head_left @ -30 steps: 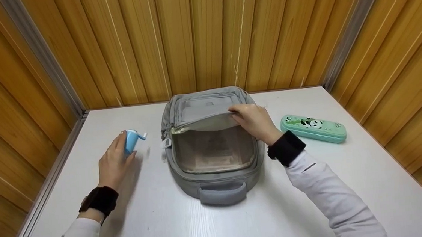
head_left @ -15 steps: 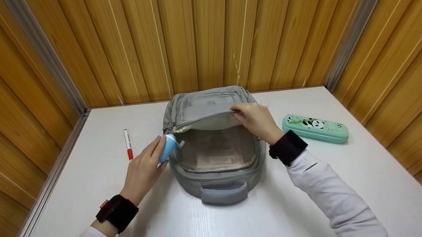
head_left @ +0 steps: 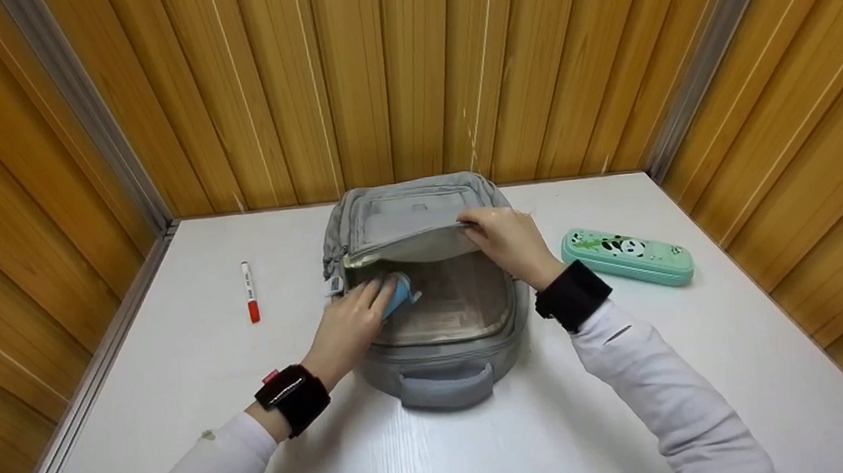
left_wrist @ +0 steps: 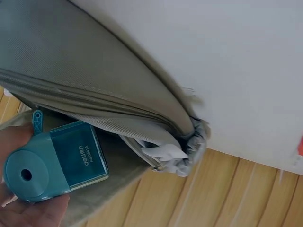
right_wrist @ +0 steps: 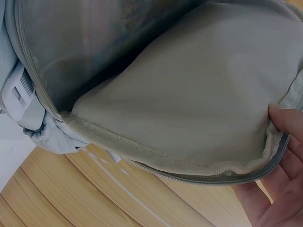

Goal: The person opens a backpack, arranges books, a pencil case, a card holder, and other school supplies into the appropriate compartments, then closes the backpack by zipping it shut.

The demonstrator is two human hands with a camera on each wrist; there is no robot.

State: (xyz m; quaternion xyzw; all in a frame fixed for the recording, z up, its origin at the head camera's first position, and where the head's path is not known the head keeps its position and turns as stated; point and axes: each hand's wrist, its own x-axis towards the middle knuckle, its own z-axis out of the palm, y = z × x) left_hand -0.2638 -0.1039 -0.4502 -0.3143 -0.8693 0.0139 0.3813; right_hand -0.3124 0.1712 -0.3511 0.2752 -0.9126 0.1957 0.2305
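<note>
A grey backpack (head_left: pixel 381 367) lies on the table with its front compartment unzipped. My right hand (head_left: pixel 511 243) pinches the zipped edge of the flap (right_wrist: pixel 189 104) and keeps it lifted. In the head view, my left hand (head_left: pixel 349 326) is over the left part of the opening, gripping a blue pencil sharpener (head_left: pixel 396 297) with a small crank handle. The left wrist view shows the round crank end of the sharpener (left_wrist: pixel 78 158) and lettering on its translucent box, with thumb and fingers around it. Part of the compartment's inside is hidden behind the left hand.
A white marker with a red cap (head_left: pixel 250 293) lies on the white table (head_left: pixel 177 376) left of the backpack. To the right rests a green pencil case (head_left: pixel 628 256) with a panda on it. Wood-patterned walls (head_left: pixel 409 79) enclose the back and sides.
My left hand has carried the pencil sharpener rightward from beside the backpack to over its opening, uncovering the marker. The right hand stays on the flap.
</note>
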